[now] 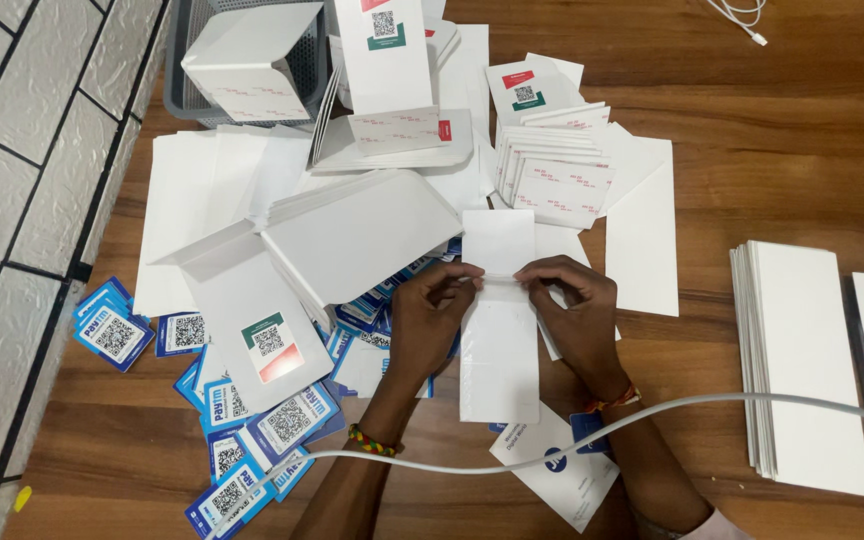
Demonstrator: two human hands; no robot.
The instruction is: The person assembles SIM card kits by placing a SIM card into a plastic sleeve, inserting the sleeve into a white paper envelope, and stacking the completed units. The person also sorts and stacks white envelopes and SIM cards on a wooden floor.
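Both hands are at it, left hand [430,305] and right hand [574,300] pinching the long white card strip [498,330] at its crease on the wooden table [752,150], folded white stands [552,165] already heaped behind, flat white stack [802,360] apparently waiting.

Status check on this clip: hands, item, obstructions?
Left hand and right hand both pinching white card at its fold. Blue stickers piled left. White cable crosses both forearms.
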